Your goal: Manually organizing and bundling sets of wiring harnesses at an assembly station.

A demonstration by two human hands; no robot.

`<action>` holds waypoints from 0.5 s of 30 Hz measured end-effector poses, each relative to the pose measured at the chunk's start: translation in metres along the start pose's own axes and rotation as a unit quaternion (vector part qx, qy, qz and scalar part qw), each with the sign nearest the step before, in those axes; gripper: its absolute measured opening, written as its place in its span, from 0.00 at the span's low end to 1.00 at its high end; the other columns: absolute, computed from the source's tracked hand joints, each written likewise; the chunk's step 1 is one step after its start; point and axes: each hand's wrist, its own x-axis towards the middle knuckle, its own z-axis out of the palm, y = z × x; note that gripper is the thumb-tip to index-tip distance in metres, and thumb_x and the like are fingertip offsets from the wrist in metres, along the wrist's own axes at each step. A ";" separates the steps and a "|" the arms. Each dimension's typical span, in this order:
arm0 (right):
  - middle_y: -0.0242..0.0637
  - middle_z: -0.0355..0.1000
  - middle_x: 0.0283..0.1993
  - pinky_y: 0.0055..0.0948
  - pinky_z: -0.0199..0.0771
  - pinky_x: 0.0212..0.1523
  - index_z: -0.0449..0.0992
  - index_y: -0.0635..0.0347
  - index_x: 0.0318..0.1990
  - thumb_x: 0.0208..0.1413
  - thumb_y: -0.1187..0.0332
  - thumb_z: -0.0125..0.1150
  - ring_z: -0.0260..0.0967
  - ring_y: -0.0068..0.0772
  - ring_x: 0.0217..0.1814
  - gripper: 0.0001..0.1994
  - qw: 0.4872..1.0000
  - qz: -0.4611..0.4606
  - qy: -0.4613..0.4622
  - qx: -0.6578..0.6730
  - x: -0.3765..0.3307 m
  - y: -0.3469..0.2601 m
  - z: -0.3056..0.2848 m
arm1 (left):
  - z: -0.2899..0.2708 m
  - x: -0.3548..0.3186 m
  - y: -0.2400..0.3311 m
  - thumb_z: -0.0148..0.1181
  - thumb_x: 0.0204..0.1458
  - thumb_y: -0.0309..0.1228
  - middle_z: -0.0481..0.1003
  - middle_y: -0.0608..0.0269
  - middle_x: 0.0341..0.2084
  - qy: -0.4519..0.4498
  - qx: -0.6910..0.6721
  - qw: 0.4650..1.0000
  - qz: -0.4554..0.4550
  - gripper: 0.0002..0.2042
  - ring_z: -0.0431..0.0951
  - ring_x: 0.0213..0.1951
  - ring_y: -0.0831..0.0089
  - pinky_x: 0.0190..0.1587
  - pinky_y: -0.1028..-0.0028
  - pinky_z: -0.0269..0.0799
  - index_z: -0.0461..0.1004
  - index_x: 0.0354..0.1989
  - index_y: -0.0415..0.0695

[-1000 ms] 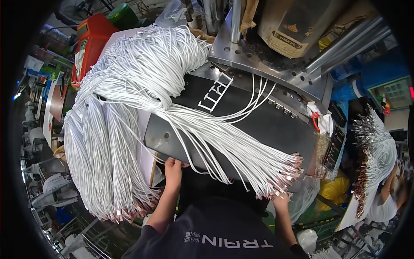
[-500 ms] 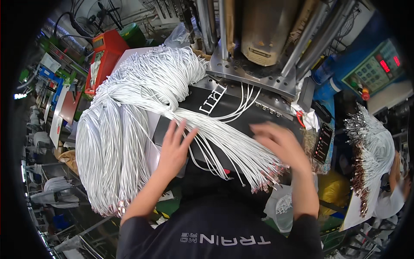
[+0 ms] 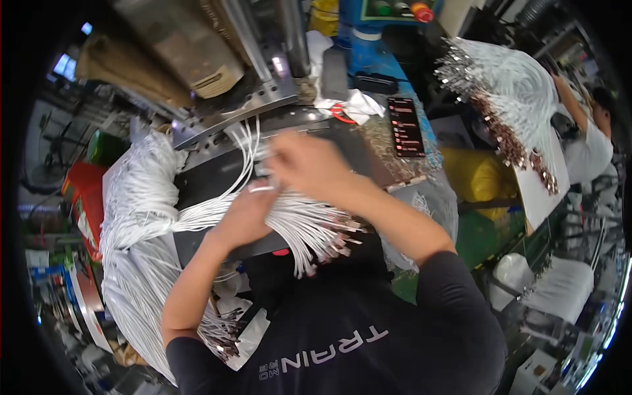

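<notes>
A bundle of thin white cables (image 3: 299,227) lies across the dark work surface in front of me, its copper-coloured terminal ends fanned out toward the right. My left hand (image 3: 245,214) is closed over this bundle, with a short white piece showing at its fingertips. Just above and to the right, my right hand (image 3: 306,164) is smeared by motion. Its fingertips meet near the left hand's, close to a small greyish thing I cannot make out. A few separate white cables (image 3: 247,155) run from the press down to the bundle. A large heap of white cables (image 3: 138,197) hangs over the left side.
A metal press (image 3: 243,108) stands behind the hands. A phone (image 3: 407,128), white tissue (image 3: 362,105) and red-handled tool (image 3: 342,113) lie to the right. Farther right are a yellow bag (image 3: 480,174), another cable pile (image 3: 510,85) and a co-worker (image 3: 592,145). A red machine (image 3: 82,197) stands left.
My view has swung to the right. Both hands, earlier apart and with fingers spread on either side of the bundle, have come together over it near the press.
</notes>
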 end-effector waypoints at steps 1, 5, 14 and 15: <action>0.36 0.71 0.35 0.36 0.74 0.36 0.72 0.61 0.40 0.61 0.68 0.59 0.73 0.35 0.34 0.07 0.992 0.086 0.095 0.013 -0.039 0.013 -0.034 | 0.001 0.007 -0.008 0.70 0.40 0.28 0.70 0.54 0.55 0.035 -0.056 0.998 0.008 0.40 0.69 0.59 0.53 0.63 0.61 0.66 0.62 0.67 0.41; 0.25 0.62 0.27 0.21 0.63 0.28 0.67 0.59 0.34 0.64 0.70 0.55 0.59 0.16 0.28 0.06 0.781 0.154 0.604 -0.042 -0.219 0.105 -0.126 | -0.001 0.052 -0.034 0.74 0.34 0.27 0.70 0.51 0.55 0.105 -0.164 0.981 0.012 0.43 0.69 0.59 0.50 0.62 0.61 0.66 0.63 0.66 0.39; 0.47 0.77 0.46 0.38 0.75 0.48 0.75 0.64 0.53 0.59 0.67 0.64 0.76 0.45 0.44 0.17 0.797 0.320 0.485 -0.165 -0.271 0.106 -0.065 | 0.020 0.091 0.038 0.76 0.36 0.31 0.65 0.52 0.65 0.182 -0.090 0.979 -0.011 0.47 0.63 0.66 0.53 0.68 0.60 0.58 0.58 0.69 0.42; 0.49 0.75 0.50 0.40 0.72 0.52 0.73 0.65 0.55 0.57 0.66 0.66 0.73 0.48 0.49 0.20 0.810 0.277 0.486 -0.176 -0.238 0.090 -0.069 | 0.021 0.085 0.042 0.76 0.36 0.32 0.64 0.53 0.66 0.182 -0.093 0.979 -0.021 0.48 0.63 0.67 0.54 0.69 0.60 0.57 0.57 0.70 0.42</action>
